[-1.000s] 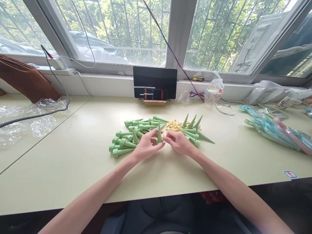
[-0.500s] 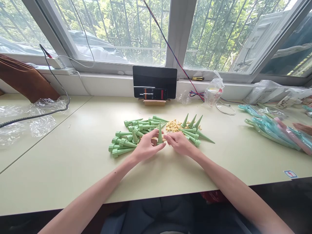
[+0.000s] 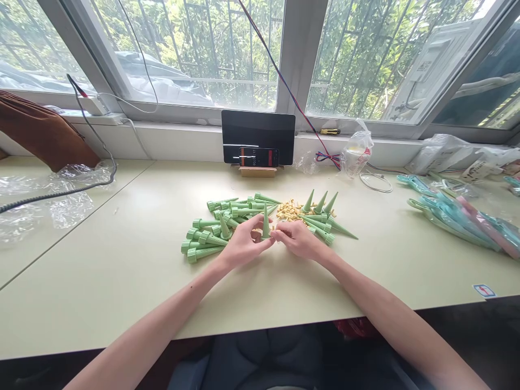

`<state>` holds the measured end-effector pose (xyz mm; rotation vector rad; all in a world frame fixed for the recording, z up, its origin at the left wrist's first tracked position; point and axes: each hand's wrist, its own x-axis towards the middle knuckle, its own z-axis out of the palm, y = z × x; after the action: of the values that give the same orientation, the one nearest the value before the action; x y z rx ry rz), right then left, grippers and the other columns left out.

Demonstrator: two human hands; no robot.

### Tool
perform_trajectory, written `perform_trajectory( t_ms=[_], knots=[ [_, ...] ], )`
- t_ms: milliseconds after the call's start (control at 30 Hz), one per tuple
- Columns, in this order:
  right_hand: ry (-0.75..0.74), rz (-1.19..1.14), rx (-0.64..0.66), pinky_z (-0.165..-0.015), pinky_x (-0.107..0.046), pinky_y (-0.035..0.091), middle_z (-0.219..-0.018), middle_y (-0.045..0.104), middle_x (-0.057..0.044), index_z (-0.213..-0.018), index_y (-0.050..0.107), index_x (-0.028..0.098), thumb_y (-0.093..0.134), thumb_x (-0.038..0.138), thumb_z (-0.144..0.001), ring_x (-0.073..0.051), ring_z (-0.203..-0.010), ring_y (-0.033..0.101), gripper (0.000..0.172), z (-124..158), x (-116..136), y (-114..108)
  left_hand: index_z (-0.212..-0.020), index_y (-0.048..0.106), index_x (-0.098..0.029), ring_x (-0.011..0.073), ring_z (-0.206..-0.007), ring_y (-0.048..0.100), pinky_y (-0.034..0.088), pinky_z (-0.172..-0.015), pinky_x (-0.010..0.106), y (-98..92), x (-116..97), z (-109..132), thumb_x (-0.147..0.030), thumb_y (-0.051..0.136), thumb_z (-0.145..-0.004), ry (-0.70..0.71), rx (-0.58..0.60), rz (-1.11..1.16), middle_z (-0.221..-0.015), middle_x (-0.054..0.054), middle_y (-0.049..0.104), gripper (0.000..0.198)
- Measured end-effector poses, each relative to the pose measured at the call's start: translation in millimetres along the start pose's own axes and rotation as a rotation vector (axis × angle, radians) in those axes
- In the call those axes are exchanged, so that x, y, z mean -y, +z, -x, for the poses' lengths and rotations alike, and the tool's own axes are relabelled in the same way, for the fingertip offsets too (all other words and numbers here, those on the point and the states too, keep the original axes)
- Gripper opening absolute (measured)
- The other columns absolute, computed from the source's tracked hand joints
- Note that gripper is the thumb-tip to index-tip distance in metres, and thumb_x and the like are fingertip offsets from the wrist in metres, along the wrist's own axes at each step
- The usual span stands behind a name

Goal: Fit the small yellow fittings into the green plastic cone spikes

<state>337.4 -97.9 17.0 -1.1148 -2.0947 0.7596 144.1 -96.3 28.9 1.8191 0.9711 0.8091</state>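
Note:
My left hand (image 3: 246,238) is closed round the base of a green plastic watering spike (image 3: 265,222), which stands point up. Close against its right side, my right hand (image 3: 298,238) pinches a small yellow plastic piece (image 3: 273,228), mostly hidden by the fingertips. To the left lies a pile of green spikes (image 3: 207,238), most on their sides. Behind my right hand are a heap of small yellow pieces (image 3: 289,210) and several more spikes (image 3: 320,202), some upright, others lying flat.
At the back a phone (image 3: 259,157) leans before a dark tablet (image 3: 258,127). Plastic bags (image 3: 357,149) and a coiled white cable (image 3: 376,182) lie back right, teal and pink items (image 3: 459,214) far right. Left are a brown pouch (image 3: 44,132) and clear wrapping (image 3: 69,200).
My right hand has moved slightly left, bringing its fingertips up to the spike's base. The spike in my left hand has shifted very little.

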Motion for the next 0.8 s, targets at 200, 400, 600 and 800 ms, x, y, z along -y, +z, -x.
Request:
perform_trajectory(
  t_ms=[200, 400, 600, 800],
  knots=[
    [0.027, -0.026, 0.027, -0.054, -0.024, 0.03, -0.054, 0.044, 0.004, -0.06, 0.043, 0.018, 0.04, 0.048, -0.098, -0.009, -0.051, 0.039, 0.049, 0.7, -0.2, 0.1, -0.115, 0.057, -0.02, 0.0063, -0.052, 0.045, 0.041, -0.05, 0.021, 0.2, 0.4, 0.7, -0.035, 0.065, -0.084, 0.013, -0.006, -0.006, -0.098, 0.003, 0.064, 0.035],
    [0.027, 0.014, 0.031, -0.053, -0.026, 0.025, -0.052, 0.03, 0.005, -0.056, 0.032, 0.019, 0.035, 0.047, -0.1, -0.009, -0.049, 0.028, 0.052, 0.4, -2.9, 2.1, -0.112, 0.057, -0.02, 0.0052, -0.05, 0.042, 0.039, -0.048, 0.021, 1.1, -1.5, 1.7, -0.032, 0.065, -0.083, 0.051, -0.017, -0.051, -0.102, 0.003, 0.065, 0.032],
    [0.027, 0.01, 0.027, -0.052, -0.026, 0.02, -0.055, 0.021, 0.005, -0.058, 0.026, 0.019, 0.036, 0.047, -0.099, -0.008, -0.051, 0.022, 0.051, 0.3, -1.3, 0.9, -0.115, 0.057, -0.021, 0.0055, -0.052, 0.044, 0.039, -0.048, 0.021, 0.3, -1.1, 1.7, -0.034, 0.065, -0.083, 0.04, 0.0, -0.028, -0.104, 0.004, 0.065, 0.035],
    [0.015, 0.09, 0.033, -0.049, -0.025, 0.019, -0.054, 0.025, 0.006, -0.059, 0.03, 0.019, 0.046, 0.044, -0.094, -0.008, -0.051, 0.023, 0.046, 0.6, -1.1, 0.1, -0.122, 0.056, -0.02, 0.009, -0.061, 0.055, 0.046, -0.053, 0.021, -1.0, -0.3, 0.5, -0.04, 0.066, -0.084, 0.027, 0.053, 0.078, -0.103, 0.005, 0.065, 0.044]
  ],
)
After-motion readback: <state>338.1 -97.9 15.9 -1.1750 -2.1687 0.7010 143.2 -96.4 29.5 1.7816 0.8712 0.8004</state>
